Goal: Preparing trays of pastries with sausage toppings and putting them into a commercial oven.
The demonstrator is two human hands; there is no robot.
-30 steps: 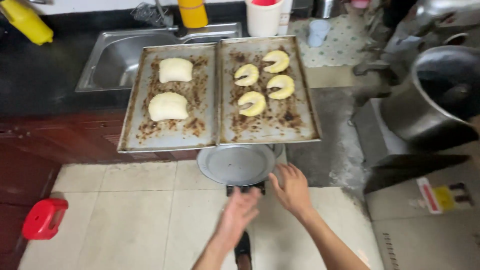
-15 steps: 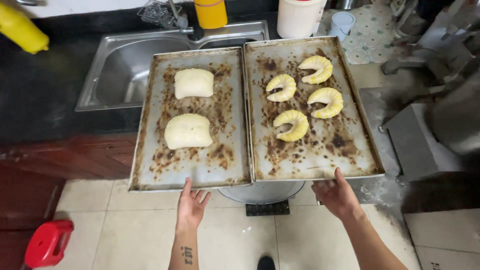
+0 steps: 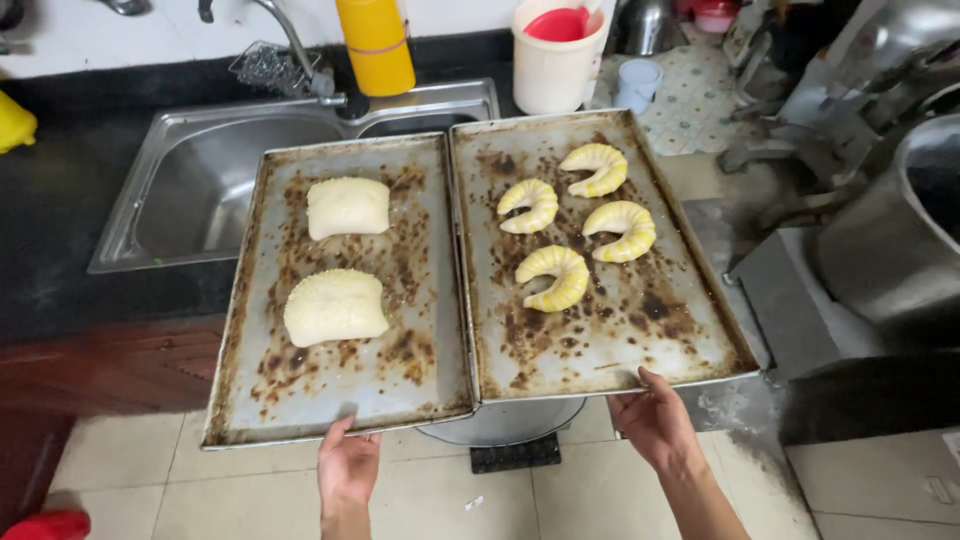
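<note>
Both trays have come up closer since half a second ago, and now fill the middle of the frame. Left hand is clamped on the near edge of the left baking tray, right hand on the right baking tray. Stiff, greasy metal, likely to tip; the soft crescent pastries and pillow pastries could slide.

two stained trays side by side, level, dough-laden

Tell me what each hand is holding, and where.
Left hand grips the near edge of the left tray; right hand grips the near edge of the right tray.
</note>
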